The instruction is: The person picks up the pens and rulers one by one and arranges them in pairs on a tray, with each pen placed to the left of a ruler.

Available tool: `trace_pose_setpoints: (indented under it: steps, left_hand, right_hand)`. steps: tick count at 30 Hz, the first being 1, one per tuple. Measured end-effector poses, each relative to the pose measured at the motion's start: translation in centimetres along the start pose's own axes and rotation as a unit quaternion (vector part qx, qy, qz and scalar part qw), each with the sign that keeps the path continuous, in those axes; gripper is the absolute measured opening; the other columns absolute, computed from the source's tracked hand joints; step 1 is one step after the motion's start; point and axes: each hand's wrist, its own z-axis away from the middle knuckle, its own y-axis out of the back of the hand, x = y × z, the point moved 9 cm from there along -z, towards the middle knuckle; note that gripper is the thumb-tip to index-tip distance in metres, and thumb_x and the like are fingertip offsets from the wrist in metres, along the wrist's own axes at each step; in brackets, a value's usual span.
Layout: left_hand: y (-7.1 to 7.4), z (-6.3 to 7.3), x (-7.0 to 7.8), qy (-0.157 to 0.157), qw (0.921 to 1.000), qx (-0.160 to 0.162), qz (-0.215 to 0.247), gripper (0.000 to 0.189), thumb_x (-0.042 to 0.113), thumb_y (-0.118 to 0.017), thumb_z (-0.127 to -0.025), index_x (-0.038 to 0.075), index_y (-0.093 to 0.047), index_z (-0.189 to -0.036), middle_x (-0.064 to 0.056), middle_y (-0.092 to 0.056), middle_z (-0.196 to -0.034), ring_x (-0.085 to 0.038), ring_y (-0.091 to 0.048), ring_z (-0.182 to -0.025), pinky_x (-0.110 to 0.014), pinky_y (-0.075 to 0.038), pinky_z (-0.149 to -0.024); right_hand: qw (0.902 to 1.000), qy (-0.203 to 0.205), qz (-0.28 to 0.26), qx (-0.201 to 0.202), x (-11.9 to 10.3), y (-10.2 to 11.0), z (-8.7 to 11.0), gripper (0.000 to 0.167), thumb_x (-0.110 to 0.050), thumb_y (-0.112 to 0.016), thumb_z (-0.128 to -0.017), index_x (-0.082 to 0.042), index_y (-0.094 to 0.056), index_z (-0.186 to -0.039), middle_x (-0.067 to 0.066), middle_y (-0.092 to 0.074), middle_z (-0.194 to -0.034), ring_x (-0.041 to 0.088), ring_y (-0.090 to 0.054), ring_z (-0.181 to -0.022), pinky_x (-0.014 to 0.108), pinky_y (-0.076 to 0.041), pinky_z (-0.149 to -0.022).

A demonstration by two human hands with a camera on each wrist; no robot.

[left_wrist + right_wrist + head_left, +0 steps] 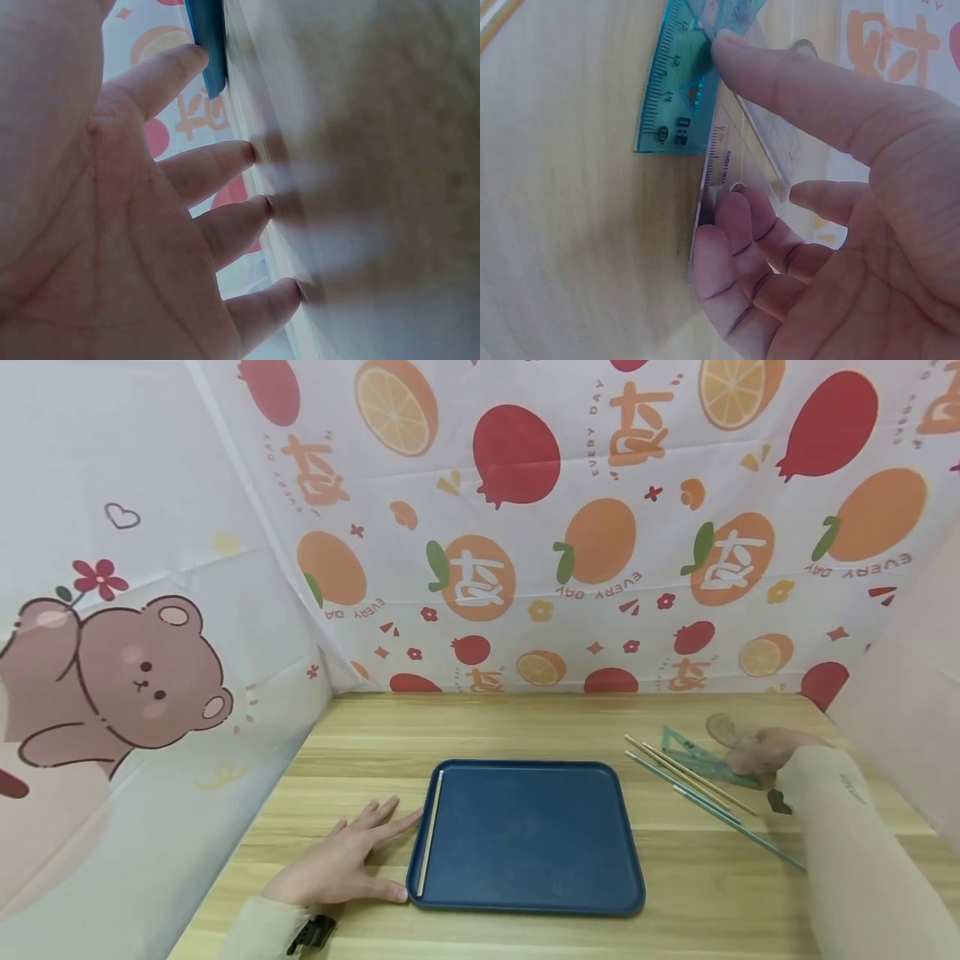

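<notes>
My left hand (341, 864) rests spread beside the dark blue tray (525, 908), thumb and a fingertip at its left edge. In the left wrist view, the other fingertips (262, 206) meet the table. At the right, my right hand (768, 750) holds a clear set square (731, 154), fingers curled at its lower edge. Its thumb (731, 49) lies over the overlapping clear and teal plastic. The teal set square (693, 756) lies partly under that hand. A clear rounded piece (722, 728), blurred, shows just beyond the fingers.
A pale stick (431, 831) lies along the tray's left side. Several tan sticks (697, 777) and teal sticks (757, 839) lie between tray and right arm. A small dark object (778, 802) sits by the right wrist. Printed cloth (525, 568) hangs behind the table.
</notes>
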Motion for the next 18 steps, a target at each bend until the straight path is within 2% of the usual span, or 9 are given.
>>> trace_pose_setpoints:
  steps: [4, 6, 11, 18]
  left_hand:
    - [0.2, 0.2, 0.0, 0.0, 1.0, 0.005, -0.008, 0.107, 0.074, -0.083, -0.075, 0.036, -0.041, -0.167, -0.027, -0.03, -0.174, -0.061, -0.023, -0.159, -0.092, -0.021, -0.11]
    - [0.3, 0.3, 0.0, 0.003, 0.9999, 0.007, -0.008, 0.108, 0.074, -0.083, -0.075, 0.036, -0.041, -0.166, -0.027, -0.03, -0.174, -0.06, -0.022, -0.16, -0.091, -0.021, -0.112]
    - [0.4, 0.4, 0.1, 0.004, 1.0, 0.006, -0.006, 0.107, 0.075, -0.082, -0.075, 0.037, -0.041, -0.166, -0.027, -0.03, -0.174, -0.059, -0.02, -0.161, -0.09, -0.02, -0.113]
    - [0.3, 0.5, 0.0, 0.004, 0.9999, 0.008, -0.005, 0.107, 0.074, -0.082, -0.075, 0.036, -0.042, -0.166, -0.027, -0.03, -0.174, -0.06, -0.02, -0.16, -0.091, -0.02, -0.113]
  right_hand:
    - [0.9995, -0.019, -0.026, -0.006, 0.5, -0.2, -0.3, 0.121, -0.055, -0.08, -0.09, 0.024, -0.018, -0.157, 0.047, -0.047, -0.148, 0.069, -0.038, -0.138, 0.072, -0.048, -0.106]
    - [0.9988, -0.021, -0.044, -0.008, 0.6, -0.3, -0.5, 0.122, -0.053, -0.083, -0.088, 0.024, -0.018, -0.157, 0.046, -0.051, -0.144, 0.066, -0.043, -0.135, 0.069, -0.051, -0.103]
    - [0.9974, -0.03, -0.064, -0.014, 1.0, -0.2, -0.8, 0.124, -0.049, -0.086, -0.086, 0.025, -0.016, -0.156, 0.052, -0.033, -0.152, 0.068, -0.04, -0.137, 0.064, -0.055, -0.102]
    - [0.9981, -0.02, -0.057, -0.01, 1.5, -0.1, -1.3, 0.129, -0.055, -0.089, -0.082, 0.026, -0.017, -0.153, 0.053, -0.031, -0.151, 0.072, -0.035, -0.137, 0.071, -0.048, -0.107]
